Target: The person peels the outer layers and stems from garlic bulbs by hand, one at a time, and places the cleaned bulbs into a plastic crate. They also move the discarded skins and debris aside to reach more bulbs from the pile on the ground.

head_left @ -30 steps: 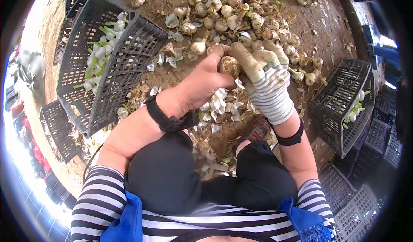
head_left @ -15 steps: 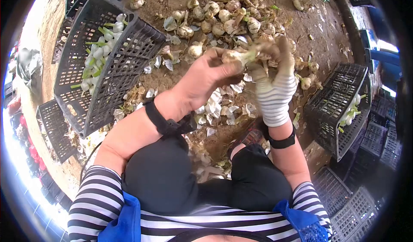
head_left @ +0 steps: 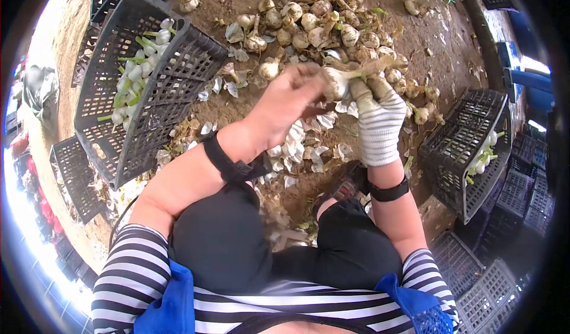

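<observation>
A garlic bulb with a dry, pale stem pointing right is between my two hands, above the ground. My right hand, in a striped dirty glove, is closed around its stem side. Bare and partly blurred, my left hand is at the bulb's left side, its fingers bent close to the skin; whether they grip it is not clear. Beyond the hands lies a heap of unpeeled garlic on the soil. Loose papery skins are scattered under the hands.
At the left a tilted black crate holds white peeled garlic with green stems. Another black crate with some garlic stands at the right. Further crates are at the lower right. My bent knees are below the hands.
My right hand has turned and lowered slightly, and the bulb now shows more of its white side. My left hand's fingers have shifted back from around the bulb to its left side.
</observation>
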Available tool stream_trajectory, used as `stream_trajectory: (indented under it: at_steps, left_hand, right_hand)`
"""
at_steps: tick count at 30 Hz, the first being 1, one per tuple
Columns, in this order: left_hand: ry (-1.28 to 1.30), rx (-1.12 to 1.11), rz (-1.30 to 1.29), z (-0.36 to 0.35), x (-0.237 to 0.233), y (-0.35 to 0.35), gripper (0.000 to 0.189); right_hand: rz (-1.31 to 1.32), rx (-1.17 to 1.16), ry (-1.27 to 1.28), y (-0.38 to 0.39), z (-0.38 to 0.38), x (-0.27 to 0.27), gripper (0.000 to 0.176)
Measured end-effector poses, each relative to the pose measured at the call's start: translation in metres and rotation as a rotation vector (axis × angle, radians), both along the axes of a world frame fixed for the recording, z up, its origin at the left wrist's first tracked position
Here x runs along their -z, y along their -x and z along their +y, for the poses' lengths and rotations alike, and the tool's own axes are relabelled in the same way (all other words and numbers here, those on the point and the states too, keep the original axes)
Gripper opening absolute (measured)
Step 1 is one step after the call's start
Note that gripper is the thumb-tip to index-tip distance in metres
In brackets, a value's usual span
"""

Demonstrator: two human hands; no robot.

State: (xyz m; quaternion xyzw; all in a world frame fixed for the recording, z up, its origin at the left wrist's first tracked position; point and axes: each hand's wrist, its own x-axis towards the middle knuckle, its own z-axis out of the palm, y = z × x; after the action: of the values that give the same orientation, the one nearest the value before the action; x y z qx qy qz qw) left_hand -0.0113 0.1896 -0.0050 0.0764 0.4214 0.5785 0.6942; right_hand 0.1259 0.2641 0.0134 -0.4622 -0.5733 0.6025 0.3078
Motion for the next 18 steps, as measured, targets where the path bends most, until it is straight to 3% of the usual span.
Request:
stream_trajectory:
  at_steps: [1,2,3,5,7,9,10,11,12,13,14,15,17,18]
  left_hand:
    - [-0.015,-0.134,0.442,0.001,-0.001,-0.005,0.040]
    - [-0.095,-0.064,0.574,-0.001,-0.001,-0.003,0.040]
    - [-0.095,-0.062,0.574,-0.002,-0.005,0.002,0.040]
    - [-0.070,-0.012,0.169,-0.001,-0.015,0.011,0.043]
    - [-0.167,-0.004,0.206,0.000,-0.014,0.006,0.045]
    - [-0.259,-0.003,0.243,-0.001,-0.009,0.005,0.046]
    - [-0.210,0.061,0.427,0.000,-0.004,0.007,0.046]
    - [-0.163,0.129,0.614,0.001,-0.002,0.010,0.046]
    - [-0.045,0.159,0.325,0.003,-0.010,0.013,0.051]
    - [-0.044,0.158,0.325,0.000,-0.009,0.013,0.051]
    - [-0.062,0.149,0.167,-0.003,-0.007,0.013,0.053]
    - [-0.082,0.141,0.011,-0.006,-0.005,0.015,0.056]
    - [-0.080,0.152,-0.003,-0.012,-0.005,0.019,0.059]
    - [-0.107,0.135,-0.066,-0.012,-0.005,0.022,0.059]
  right_hand:
    - [-0.069,-0.010,-0.013,0.000,0.003,0.000,0.015]
    - [-0.045,-0.041,-0.051,0.000,0.002,0.001,0.014]
    - [-0.045,-0.040,-0.051,-0.002,0.003,-0.003,0.014]
    - [0.197,-0.032,0.337,-0.009,0.010,-0.015,0.012]
    - [0.198,-0.047,0.376,-0.010,0.010,-0.016,0.011]
    - [-0.042,-0.203,-0.030,-0.006,0.002,-0.017,0.012]
    - [-0.274,-0.247,-0.292,-0.005,-0.001,-0.019,0.016]
    - [-0.272,-0.246,-0.290,-0.003,0.002,-0.015,0.016]
    - [-0.368,-0.194,-0.583,-0.003,0.010,-0.007,0.018]
    - [-0.462,-0.142,-0.875,-0.003,0.020,0.001,0.019]
    - [-0.381,-0.089,-0.936,-0.004,0.032,0.007,0.022]
    - [-0.444,0.040,-0.798,-0.009,0.039,0.009,0.024]
    - [-0.682,0.150,-0.610,-0.022,0.058,0.004,0.024]
    - [-0.681,0.151,-0.610,-0.026,0.059,0.004,0.024]
